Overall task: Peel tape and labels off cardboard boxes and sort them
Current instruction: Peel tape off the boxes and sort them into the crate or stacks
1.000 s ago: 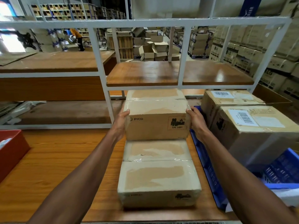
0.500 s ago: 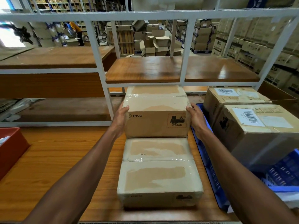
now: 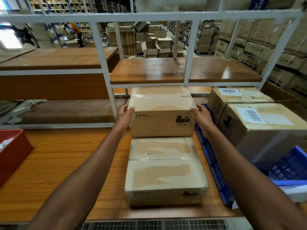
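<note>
Far box: we see a brown cardboard box (image 3: 160,119) with the print PICO and a hazard mark UN 3481 on its front face. It stands at the back of the table, partly under the white shelf frame, with clear tape across the top.
Left hand: our left hand (image 3: 123,117) grips the left upper corner of the far box — the thumb lies on the top edge, the other fingers are curled round the side.
Right hand: our right hand (image 3: 201,117) holds the right upper corner in the same way, thumb on the top edge and fingers bent round the side face.
Near box: a second box (image 3: 165,171) of the same kind lies flat on the table, closer to us. Its far edge is touching or almost touching the bottom of the far box; we cannot tell which. Clear tape runs across its top, and pale torn patches are visible there.
Table: a wooden table (image 3: 63,163) carries both boxes.
Right side: two bigger cartons (image 3: 259,123) with barcode labels stand beside a blue crate (image 3: 209,155) — the crate edge is just beside the two boxes.
Left side: a red bin (image 3: 12,151) stands at the left edge of the table, well apart from the boxes.
Shelf frame: a white metal frame (image 3: 106,80) with wooden boards rises behind the table.
</note>
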Demonstrator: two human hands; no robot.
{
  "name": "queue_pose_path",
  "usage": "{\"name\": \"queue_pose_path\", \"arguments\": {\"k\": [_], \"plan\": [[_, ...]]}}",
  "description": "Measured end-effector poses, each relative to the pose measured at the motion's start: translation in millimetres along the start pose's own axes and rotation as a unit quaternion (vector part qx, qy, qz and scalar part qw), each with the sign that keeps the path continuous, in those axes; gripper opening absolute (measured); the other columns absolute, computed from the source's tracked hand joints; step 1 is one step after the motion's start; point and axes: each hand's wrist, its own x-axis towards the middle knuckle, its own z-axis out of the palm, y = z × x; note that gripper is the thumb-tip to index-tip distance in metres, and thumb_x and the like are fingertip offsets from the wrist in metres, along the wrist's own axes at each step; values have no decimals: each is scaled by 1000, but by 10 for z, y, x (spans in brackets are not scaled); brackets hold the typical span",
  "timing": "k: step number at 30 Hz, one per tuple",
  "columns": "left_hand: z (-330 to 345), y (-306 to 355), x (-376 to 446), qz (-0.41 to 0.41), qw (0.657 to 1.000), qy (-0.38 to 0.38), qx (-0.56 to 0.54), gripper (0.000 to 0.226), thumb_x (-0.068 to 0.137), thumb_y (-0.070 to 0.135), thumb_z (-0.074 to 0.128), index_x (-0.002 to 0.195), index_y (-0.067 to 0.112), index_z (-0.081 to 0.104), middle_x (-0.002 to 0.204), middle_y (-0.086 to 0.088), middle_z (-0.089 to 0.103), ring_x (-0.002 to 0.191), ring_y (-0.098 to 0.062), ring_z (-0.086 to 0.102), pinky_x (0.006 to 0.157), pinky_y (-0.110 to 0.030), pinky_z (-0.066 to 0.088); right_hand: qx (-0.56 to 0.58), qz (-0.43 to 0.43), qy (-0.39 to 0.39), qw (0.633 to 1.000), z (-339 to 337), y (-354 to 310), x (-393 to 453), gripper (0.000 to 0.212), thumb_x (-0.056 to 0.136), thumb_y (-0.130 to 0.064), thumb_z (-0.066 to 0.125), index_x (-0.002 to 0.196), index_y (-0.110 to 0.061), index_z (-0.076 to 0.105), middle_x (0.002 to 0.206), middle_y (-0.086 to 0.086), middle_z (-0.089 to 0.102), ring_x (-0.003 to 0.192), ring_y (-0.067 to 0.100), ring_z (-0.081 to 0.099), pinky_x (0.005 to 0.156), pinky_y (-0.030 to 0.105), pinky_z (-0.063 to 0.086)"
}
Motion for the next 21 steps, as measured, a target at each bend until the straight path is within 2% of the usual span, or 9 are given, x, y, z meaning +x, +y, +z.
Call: {"name": "queue_pose_path", "arguments": {"k": [2,5,7,9,12,17,21], "plan": [[-18,8,-117,30,999,30,18,60,101,39,61,156,27,39,153,0,49,130,-19,54,99,-38,53,-11,-6,7,1000,-48,-44,-158,55,102,-33,60,154,-21,44,147,1,56,123,18,60,84,28,51],[-5,44,-416,97,992,70,29,53,104,33,59,154,27,42,149,5,47,125,-11,50,82,-22,47,-3,-21,35,999,-128,-109,-522,56,103,-33,62,154,-23,43,142,-5,52,120,11,53,83,23,45],[5,28,-643,134,988,77,18,43,103,34,60,145,31,49,145,5,53,123,-9,52,86,-25,50,20,-36,57,998,-177,-137,-810,47,103,-33,62,148,-23,51,131,-9,56,111,7,57,76,20,45],[28,5,-882,152,987,59,-9,33,103,31,59,136,31,57,136,6,60,120,-8,57,95,-33,53,58,-34,74,995,-226,-140,-1125,36,103,-32,62,137,-23,60,121,-13,64,108,9,64,79,22,50],[112,-71,-1252,136,989,-11,-51,26,104,23,58,129,26,65,127,8,65,117,-7,60,96,-33,53,118,-3,84,989,-308,-62,-1626,21,103,-33,62,121,-25,68,114,-1,75,101,21,73,85,32,58],[389,-389,-1822,67,978,-179,-81,20,104,21,55,114,20,72,109,-1,73,98,-21,69,85,-33,54,165,47,132,976,-480,315,-2591,20,106,-21,54,108,-12,72,97,10,77,74,13,70,67,20,55],[655,-712,-2374,-20,955,-285,-77,23,107,19,50,110,16,73,102,-5,75,89,-20,69,81,-29,54,208,127,220,945,-664,876,-3353,24,106,-21,51,105,-11,72,91,7,75,72,14,67,68,26,49]]}}
